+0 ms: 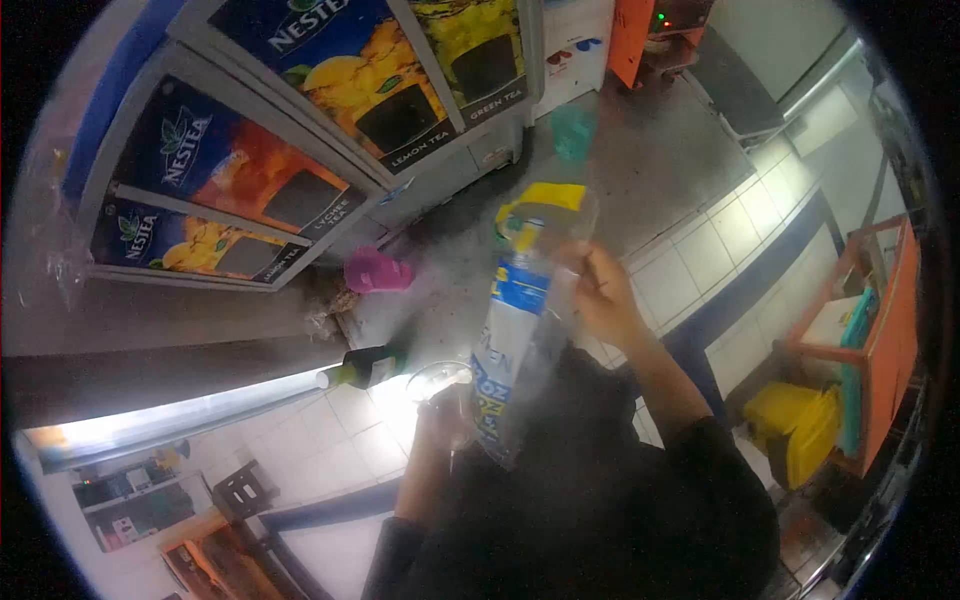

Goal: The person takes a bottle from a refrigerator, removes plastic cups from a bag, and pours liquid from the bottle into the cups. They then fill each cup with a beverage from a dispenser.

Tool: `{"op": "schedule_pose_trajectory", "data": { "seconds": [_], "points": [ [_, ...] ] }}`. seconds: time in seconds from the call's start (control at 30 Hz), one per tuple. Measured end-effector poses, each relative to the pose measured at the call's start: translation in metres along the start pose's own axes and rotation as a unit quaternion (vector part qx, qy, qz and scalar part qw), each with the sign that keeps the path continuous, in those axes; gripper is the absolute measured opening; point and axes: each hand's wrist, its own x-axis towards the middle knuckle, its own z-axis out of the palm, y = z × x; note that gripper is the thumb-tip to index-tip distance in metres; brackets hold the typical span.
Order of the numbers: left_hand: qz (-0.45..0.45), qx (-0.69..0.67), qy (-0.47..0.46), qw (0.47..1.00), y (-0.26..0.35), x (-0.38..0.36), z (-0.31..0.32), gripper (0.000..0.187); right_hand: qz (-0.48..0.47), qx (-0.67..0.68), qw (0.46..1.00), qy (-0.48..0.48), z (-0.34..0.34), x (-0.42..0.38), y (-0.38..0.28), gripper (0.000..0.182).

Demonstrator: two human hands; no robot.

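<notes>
A long clear plastic sleeve with blue, white and yellow print (515, 320) slants across the middle of the view. My right hand (603, 295) pinches its upper right side, near the yellow end. Lower left, my left hand (445, 420) is wrapped round a clear cup-like item (440, 382) with a bright round rim, beside the sleeve's lower end. The view is hazy there, so how the item and sleeve touch is unclear. A dark bottle with a pale cap (370, 366) is just left of that hand.
Dispenser panels with tea pictures (380, 100) fill the upper left. A pink object (377, 271) and a teal one (573, 132) are on the grey counter (650, 180). On the right are an orange-framed shelf (887, 350) and a yellow bin (795, 425).
</notes>
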Motion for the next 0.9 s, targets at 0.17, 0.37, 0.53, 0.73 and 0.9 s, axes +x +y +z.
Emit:
{"op": "schedule_pose_trajectory", "data": {
  "seconds": [0.17,0.37,0.53,0.73,0.9],
  "points": [
    [0.007,0.012,0.032,0.999,-0.003,-0.002,0.002,0.041,0.049,0.183,0.98,0.063,-0.014,0.019,0.009,0.031],
    [0.039,0.022,0.068,0.997,-0.013,0.003,0.007,0.031,0.015,0.357,0.921,-0.158,-0.067,0.024,0.062,0.029],
    [0.048,-0.023,0.041,0.998,-0.005,-0.001,0.011,0.026,0.218,0.298,0.91,-0.19,-0.059,0.016,-0.006,0.025],
    [0.015,-0.185,-0.109,0.976,0.041,0.003,0.004,0.027,0.059,-0.23,0.89,-0.389,-0.041,0.01,-0.003,0.024],
    [-0.019,-0.175,-0.077,0.981,0.038,-0.012,-0.001,0.028,-0.142,-0.214,0.896,-0.361,-0.027,0.004,0.002,0.035]
  ]
}}
